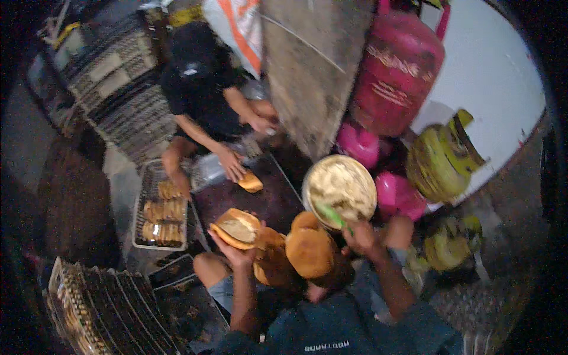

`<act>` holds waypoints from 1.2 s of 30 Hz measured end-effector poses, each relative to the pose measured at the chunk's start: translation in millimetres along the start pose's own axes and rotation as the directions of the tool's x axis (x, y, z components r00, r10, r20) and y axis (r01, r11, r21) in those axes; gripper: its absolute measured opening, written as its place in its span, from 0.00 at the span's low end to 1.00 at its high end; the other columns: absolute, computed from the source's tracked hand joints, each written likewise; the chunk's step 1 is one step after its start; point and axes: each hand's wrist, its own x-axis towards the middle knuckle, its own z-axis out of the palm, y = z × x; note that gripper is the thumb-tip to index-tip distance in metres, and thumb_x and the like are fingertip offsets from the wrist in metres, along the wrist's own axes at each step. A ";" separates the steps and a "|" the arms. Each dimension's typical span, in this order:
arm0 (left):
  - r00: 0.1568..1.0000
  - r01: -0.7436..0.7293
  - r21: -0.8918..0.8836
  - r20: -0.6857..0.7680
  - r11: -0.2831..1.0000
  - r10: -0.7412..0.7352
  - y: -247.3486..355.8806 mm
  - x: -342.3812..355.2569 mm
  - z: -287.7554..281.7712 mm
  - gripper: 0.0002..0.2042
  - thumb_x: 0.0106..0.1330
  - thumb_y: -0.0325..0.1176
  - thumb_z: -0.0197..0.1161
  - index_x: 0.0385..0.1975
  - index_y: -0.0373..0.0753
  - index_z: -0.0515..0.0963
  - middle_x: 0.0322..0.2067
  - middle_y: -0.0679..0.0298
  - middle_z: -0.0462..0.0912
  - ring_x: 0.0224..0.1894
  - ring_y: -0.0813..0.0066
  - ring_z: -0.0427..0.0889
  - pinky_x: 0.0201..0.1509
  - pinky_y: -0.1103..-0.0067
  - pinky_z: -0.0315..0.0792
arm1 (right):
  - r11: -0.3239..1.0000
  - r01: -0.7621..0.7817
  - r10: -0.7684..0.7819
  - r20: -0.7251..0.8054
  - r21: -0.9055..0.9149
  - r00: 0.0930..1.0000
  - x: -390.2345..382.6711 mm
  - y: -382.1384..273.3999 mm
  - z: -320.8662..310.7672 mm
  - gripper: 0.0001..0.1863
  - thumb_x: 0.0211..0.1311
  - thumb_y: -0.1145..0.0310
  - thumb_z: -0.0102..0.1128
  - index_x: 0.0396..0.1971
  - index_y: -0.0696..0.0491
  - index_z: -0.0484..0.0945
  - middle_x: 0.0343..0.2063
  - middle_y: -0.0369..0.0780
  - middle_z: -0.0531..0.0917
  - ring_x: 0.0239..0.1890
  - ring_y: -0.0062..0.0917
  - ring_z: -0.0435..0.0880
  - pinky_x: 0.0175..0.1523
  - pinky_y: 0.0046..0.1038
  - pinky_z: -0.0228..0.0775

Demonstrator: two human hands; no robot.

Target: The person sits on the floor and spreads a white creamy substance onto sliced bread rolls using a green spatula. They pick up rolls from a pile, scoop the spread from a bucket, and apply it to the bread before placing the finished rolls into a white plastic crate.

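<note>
My left hand (238, 254) holds up a split round bun (235, 228), its pale inside coated with cream filling. To the right, my right hand (362, 239) grips a green spatula (330, 215), whose blade dips into the cream (343, 180) in a round bucket (306, 198). Between my hands sit stacked browned buns (310, 253), with more buns (269, 251) beside them near my lap. Across the dark work surface (219, 198), another person's hand (229, 164) touches a smaller bun (251, 183).
A plastic crate (136, 228) with packed buns stands at the left. Stacked crates (106, 313) rise at the lower left. A large pink gas cylinder (396, 74) and a green one (441, 163) stand at the right, near pink bundles (399, 195). A co-worker (198, 89) sits opposite.
</note>
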 end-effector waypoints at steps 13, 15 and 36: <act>0.941 0.097 0.026 0.323 0.995 -0.100 -9.4 -4.1 -41.1 0.37 0.70 0.63 0.44 0.66 0.37 0.59 0.58 0.46 0.70 0.55 0.53 0.75 0.57 0.64 0.76 | 0.899 -0.108 0.158 0.083 -0.425 0.984 33.1 36.7 25.1 0.10 0.58 0.72 0.51 0.29 0.60 0.80 0.25 0.49 0.82 0.31 0.45 0.85 0.36 0.44 0.79; 0.957 -0.067 0.197 0.290 0.978 0.007 -17.5 -7.7 -20.8 0.40 0.69 0.66 0.43 0.66 0.35 0.59 0.59 0.45 0.69 0.57 0.51 0.73 0.61 0.61 0.73 | 0.871 -0.128 0.220 0.142 -0.475 0.965 41.7 43.5 66.9 0.09 0.54 0.71 0.55 0.26 0.60 0.81 0.28 0.52 0.82 0.31 0.46 0.85 0.37 0.44 0.78; 0.931 0.365 0.434 -0.169 0.824 -0.323 -40.0 2.7 29.2 0.38 0.66 0.70 0.43 0.57 0.39 0.72 0.52 0.53 0.78 0.52 0.56 0.80 0.56 0.60 0.76 | 0.792 0.015 -0.120 0.131 0.610 0.984 67.2 -17.9 -2.6 0.15 0.63 0.60 0.63 0.45 0.53 0.82 0.34 0.42 0.85 0.36 0.27 0.83 0.44 0.32 0.74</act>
